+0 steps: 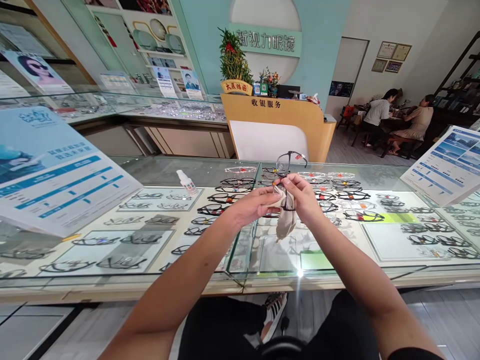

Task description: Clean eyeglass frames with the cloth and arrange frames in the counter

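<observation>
A dark-framed pair of glasses (284, 167) is held up above the glass counter, one lens upward, with a small red mark on the upper lens. My right hand (301, 196) grips the frame near its middle, thumb and fingers closed. A beige cleaning cloth (286, 224) hangs down below the fingers. My left hand (258, 204) is closed on the cloth and presses it against the lower part of the glasses. The fingertips of both hands are close together, and the lower lens is partly hidden behind cloth and fingers.
Under the glass countertop (240, 250) lie rows of spectacle frames (363, 216). A small white spray bottle (186, 182) stands on the counter to the left. Folded signs (56, 175) flank me. Beyond is a wooden cashier desk (277, 112); two people (380, 115) sit at the back right.
</observation>
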Action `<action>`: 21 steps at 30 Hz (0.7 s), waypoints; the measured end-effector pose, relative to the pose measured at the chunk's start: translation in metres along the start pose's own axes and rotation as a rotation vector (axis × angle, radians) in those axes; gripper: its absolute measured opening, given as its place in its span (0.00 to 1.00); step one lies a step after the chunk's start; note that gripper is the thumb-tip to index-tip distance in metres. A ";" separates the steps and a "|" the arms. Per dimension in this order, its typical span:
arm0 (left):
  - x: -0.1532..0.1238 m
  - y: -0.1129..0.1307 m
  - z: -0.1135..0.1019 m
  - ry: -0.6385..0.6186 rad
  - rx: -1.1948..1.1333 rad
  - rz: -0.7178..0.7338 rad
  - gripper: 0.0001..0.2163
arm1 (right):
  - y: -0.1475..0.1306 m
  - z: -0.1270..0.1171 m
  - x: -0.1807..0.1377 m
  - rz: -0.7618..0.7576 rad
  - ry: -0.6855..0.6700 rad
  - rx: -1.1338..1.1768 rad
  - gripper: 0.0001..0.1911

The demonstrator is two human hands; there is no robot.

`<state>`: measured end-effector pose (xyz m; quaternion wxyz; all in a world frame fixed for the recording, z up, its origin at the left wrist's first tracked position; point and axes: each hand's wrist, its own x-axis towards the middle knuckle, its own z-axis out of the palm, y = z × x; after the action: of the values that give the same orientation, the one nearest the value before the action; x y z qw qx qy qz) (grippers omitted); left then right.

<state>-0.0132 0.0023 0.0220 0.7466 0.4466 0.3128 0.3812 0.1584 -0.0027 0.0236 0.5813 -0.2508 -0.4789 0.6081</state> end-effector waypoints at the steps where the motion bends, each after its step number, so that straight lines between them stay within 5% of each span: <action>1: 0.000 0.000 0.001 0.008 0.008 -0.009 0.26 | 0.000 0.000 0.000 -0.001 -0.005 -0.006 0.30; 15: 0.003 -0.023 0.021 0.144 -0.002 0.193 0.39 | 0.004 0.002 -0.001 0.014 -0.020 -0.022 0.30; 21: 0.009 -0.017 0.019 0.144 -0.198 0.204 0.19 | -0.001 -0.005 0.005 -0.031 0.049 0.049 0.29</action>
<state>0.0116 -0.0035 0.0127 0.7201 0.3718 0.2792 0.5151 0.1627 0.0032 0.0237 0.6082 -0.2436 -0.4534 0.6042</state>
